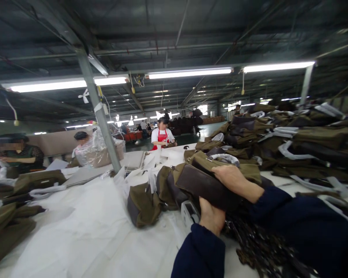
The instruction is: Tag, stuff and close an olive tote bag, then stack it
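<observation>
Between my two hands is an olive canvas bag with a dark brown base panel (203, 183), tilted so the base faces me. My left hand (212, 217) grips its lower edge, fingers hidden beneath it. My right hand (233, 179) is closed over the upper right side of the bag. Another olive bag (145, 204) stands just left of it on the white table. Beside my left wrist sits a grey-white tape dispenser or similar object (190, 213). Below my right forearm lies a heap of dark, shiny straps or chains (258, 247); their exact kind is unclear.
A tall pile of olive bags with white-wrapped handles (304, 143) fills the right side. More bags (40, 183) lie at left. White sheets (84, 224) cover the table. A metal post (100, 116) rises ahead. A co-worker in a red apron (162, 137) stands opposite; others sit left.
</observation>
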`<state>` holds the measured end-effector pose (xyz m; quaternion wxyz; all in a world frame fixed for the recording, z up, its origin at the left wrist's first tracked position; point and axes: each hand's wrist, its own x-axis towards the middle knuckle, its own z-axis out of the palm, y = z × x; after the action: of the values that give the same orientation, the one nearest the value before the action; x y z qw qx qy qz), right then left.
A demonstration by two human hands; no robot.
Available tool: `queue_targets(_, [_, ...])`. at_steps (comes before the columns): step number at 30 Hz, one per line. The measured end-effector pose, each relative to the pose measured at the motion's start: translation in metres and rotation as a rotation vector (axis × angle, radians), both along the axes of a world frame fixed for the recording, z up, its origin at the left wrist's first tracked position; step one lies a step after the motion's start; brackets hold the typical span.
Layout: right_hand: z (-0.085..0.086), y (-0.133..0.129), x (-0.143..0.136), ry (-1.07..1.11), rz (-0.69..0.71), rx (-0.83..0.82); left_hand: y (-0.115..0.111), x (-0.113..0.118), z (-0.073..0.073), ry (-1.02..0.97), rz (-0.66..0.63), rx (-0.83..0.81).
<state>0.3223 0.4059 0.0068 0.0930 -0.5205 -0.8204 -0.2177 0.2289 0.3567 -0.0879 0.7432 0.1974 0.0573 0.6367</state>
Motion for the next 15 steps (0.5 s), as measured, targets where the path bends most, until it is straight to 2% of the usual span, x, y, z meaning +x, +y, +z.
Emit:
queue_targets(4, [0.021,-0.041,-0.008,0.030,0.071,0.083,-0.031,0.001,0.021,-0.127,-0.038,0.082])
queue_targets(8, [0.042,-0.092,-0.020,0.073,0.261,0.298,-0.079,-0.014,0.051,-0.142,-0.029,0.092])
queue_targets(10, [0.054,-0.118,-0.027,0.141,0.418,0.443,-0.103,-0.033,0.070,-0.147,-0.018,0.140])
queue_targets(12, [0.069,-0.141,-0.044,0.212,0.556,0.530,-0.125,-0.064,0.091,-0.141,0.022,0.198])
queue_targets(13, [0.079,-0.151,-0.059,0.236,0.592,0.532,-0.135,-0.083,0.102,-0.121,0.073,0.200])
queue_targets(15, [0.106,-0.167,-0.106,0.274,0.618,0.486,-0.151,-0.120,0.121,-0.005,0.305,0.062])
